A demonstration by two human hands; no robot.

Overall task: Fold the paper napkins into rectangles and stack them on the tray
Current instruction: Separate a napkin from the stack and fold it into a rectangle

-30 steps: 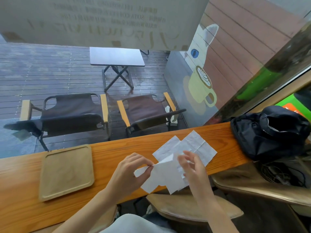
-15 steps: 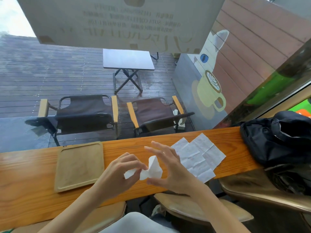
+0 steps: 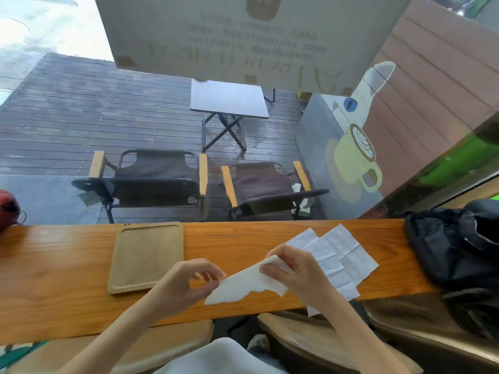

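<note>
— Both hands have a grip on one paper napkin (image 3: 249,286): the left hand (image 3: 186,283) pinches its lower left end between thumb and curled fingers, and the right hand (image 3: 295,271) pinches its upper right end. The napkin is stretched slanting between them, above the near edge of the wooden worktop (image 3: 54,279), with a ragged lower edge.

— And where do the other napkins lie?

— Several unfolded napkins (image 3: 343,255) are spread flat on the worktop just right of the right hand, overlapping one another, and one corner hangs over the near edge. The right hand partly covers them.

— What about the tray?

— The wooden tray (image 3: 147,256) sits on the worktop to the left of the hands, apart from the held napkin, its far edge close to the window.

— Anything else on the worktop?

— A black bag (image 3: 456,244) rests at the right end, near the loose napkins but not touching them. A red object (image 3: 8,209) shows at the far left edge; what it is cannot be told. Beyond the glass stand two folding chairs (image 3: 159,179) and a small folding table (image 3: 229,99) on dark decking.
</note>
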